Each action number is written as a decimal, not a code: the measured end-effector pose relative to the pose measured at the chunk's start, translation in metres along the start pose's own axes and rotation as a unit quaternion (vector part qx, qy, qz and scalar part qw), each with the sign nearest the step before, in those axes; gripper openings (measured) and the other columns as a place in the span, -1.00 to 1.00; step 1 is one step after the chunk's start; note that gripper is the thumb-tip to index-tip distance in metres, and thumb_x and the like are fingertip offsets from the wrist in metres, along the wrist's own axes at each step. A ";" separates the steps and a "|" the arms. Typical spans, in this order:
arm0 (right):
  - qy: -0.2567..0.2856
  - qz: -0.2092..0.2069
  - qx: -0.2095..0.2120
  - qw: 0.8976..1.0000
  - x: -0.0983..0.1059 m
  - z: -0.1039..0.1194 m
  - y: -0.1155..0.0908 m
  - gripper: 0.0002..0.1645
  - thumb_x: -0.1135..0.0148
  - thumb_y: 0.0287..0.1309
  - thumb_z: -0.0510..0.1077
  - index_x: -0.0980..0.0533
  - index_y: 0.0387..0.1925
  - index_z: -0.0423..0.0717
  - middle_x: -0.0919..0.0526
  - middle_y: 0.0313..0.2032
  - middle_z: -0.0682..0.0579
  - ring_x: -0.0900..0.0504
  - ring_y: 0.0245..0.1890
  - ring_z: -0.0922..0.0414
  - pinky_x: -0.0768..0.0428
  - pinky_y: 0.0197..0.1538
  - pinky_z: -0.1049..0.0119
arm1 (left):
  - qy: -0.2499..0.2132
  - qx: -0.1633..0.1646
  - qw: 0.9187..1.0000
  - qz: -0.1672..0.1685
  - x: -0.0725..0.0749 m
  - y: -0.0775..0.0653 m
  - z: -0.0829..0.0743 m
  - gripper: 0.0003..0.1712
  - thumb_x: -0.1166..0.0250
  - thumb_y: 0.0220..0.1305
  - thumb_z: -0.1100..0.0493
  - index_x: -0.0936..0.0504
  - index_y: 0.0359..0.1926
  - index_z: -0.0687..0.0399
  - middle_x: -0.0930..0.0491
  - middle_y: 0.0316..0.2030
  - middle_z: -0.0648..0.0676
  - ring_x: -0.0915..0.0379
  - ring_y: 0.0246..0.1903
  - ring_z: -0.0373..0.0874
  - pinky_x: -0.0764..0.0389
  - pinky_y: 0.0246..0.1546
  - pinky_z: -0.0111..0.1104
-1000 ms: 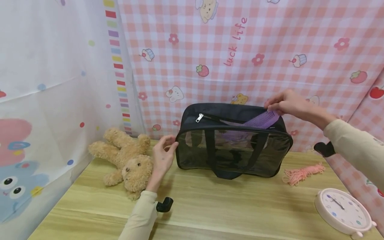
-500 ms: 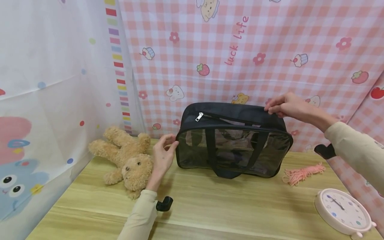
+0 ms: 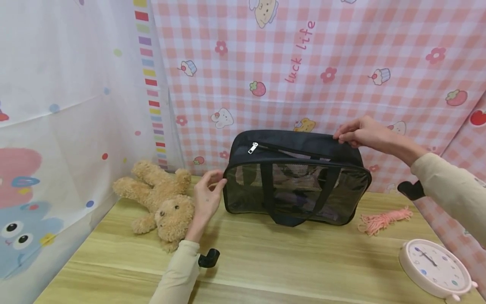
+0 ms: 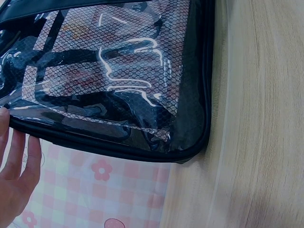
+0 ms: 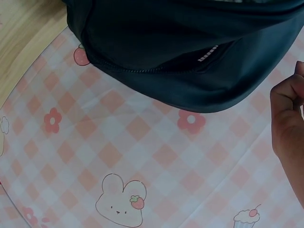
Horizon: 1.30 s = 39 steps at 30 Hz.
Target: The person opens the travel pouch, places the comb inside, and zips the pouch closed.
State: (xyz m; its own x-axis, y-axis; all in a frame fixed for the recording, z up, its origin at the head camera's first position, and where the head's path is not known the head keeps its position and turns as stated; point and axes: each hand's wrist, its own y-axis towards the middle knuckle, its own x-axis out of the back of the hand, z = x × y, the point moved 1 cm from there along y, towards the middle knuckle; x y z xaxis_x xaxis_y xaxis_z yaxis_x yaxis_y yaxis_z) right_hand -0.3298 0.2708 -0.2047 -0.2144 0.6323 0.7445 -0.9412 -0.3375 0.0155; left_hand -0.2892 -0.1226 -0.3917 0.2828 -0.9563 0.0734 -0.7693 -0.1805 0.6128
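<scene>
A black zip bag (image 3: pixel 288 137) with a see-through front panel stands upright on the table in the head view, its zipper (image 3: pixel 253 147) partly undone along the top. Through the panel a purple comb (image 3: pixel 327 214) shows dimly at the bottom. My left hand (image 3: pixel 206 196) pinches the bag's left edge; in the left wrist view the thumb lies in front and the fingers (image 4: pixel 32 159) behind. At the upper right back edge my right hand (image 3: pixel 366 134) grips the bag with bent fingers; the right wrist view catches only part of this hand (image 5: pixel 287 109).
A tan teddy bear (image 3: pixel 172 217) lies left of the bag, beside my left forearm. To the right are a bundle of pink yarn (image 3: pixel 385 220) and a pink alarm clock (image 3: pixel 434 266) on the table (image 3: pixel 288 270). A gingham curtain (image 3: pixel 235 50) hangs behind.
The purple comb, sticking out of the bag's opening under my right hand one second ago, has dropped down inside. Both hands and the bag have hardly moved.
</scene>
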 end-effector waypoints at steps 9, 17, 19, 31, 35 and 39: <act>-0.021 0.019 0.011 1.000 -0.016 0.023 0.016 -0.62 -0.02 0.39 -0.12 -0.51 0.06 -0.31 -0.59 -0.18 -0.17 -0.41 -0.49 0.09 -0.45 -0.43 0.21 | -0.001 0.015 1.000 -0.009 0.006 0.000 0.001 -0.81 -0.32 0.19 0.31 -0.63 -0.14 0.21 -0.61 -0.23 0.14 -0.58 -0.21 -0.05 -0.59 -0.21 -0.21; -0.028 0.027 0.042 0.998 -0.037 0.060 0.042 -0.63 -0.06 0.37 -0.07 -0.54 0.02 -0.25 -0.59 -0.27 -0.20 -0.45 -0.46 -0.02 -0.49 -0.37 0.16 | -0.016 0.010 1.000 -0.008 0.009 -0.001 0.001 -0.77 -0.33 0.18 0.35 -0.61 -0.12 0.30 -0.59 -0.22 0.26 -0.57 -0.19 0.12 -0.57 -0.21 -0.05; -0.023 0.033 0.045 0.998 -0.043 0.070 0.046 -0.63 -0.07 0.36 -0.07 -0.55 0.01 -0.25 -0.59 -0.27 -0.21 -0.45 -0.47 -0.01 -0.49 -0.37 0.17 | -0.010 0.011 1.000 -0.009 0.009 -0.001 0.002 -0.78 -0.32 0.18 0.35 -0.61 -0.12 0.29 -0.60 -0.22 0.24 -0.58 -0.19 0.08 -0.58 -0.22 -0.09; -0.021 0.068 0.048 0.996 -0.063 0.109 0.068 -0.64 -0.11 0.33 -0.08 -0.54 0.01 -0.25 -0.63 -0.22 -0.18 -0.46 -0.48 0.09 -0.49 -0.37 0.25 | -0.011 0.000 1.000 0.004 0.003 0.002 0.001 -0.79 -0.31 0.21 0.31 -0.62 -0.12 0.24 -0.61 -0.21 0.20 -0.57 -0.19 0.03 -0.58 -0.21 -0.16; -0.034 0.107 0.056 0.992 -0.079 0.124 0.076 -0.64 -0.11 0.33 -0.10 -0.54 0.02 -0.24 -0.64 -0.25 -0.13 -0.50 -0.47 0.09 -0.49 -0.39 0.29 | -0.010 0.003 1.000 0.008 0.001 0.002 0.001 -0.79 -0.30 0.20 0.34 -0.61 -0.12 0.27 -0.60 -0.21 0.21 -0.57 -0.19 0.03 -0.58 -0.21 -0.12; -0.069 0.184 0.068 0.978 -0.098 0.137 0.083 -0.64 -0.06 0.36 -0.10 -0.52 0.08 -0.19 -0.65 -0.29 -0.12 -0.54 -0.45 0.02 -0.49 -0.40 0.27 | -0.007 -0.010 1.000 0.009 0.001 0.001 0.001 -0.81 -0.31 0.21 0.30 -0.62 -0.13 0.20 -0.61 -0.23 0.13 -0.59 -0.22 -0.05 -0.59 -0.25 -0.16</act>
State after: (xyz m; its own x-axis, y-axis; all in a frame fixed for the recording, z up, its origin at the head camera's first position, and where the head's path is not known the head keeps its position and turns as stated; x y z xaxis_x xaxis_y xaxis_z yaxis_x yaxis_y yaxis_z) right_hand -0.3514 0.0849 -0.1849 -0.4864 0.3539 0.7988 -0.7613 -0.6204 -0.1887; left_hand -0.2904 -0.1243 -0.3914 0.2622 -0.9622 0.0738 -0.7623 -0.1596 0.6272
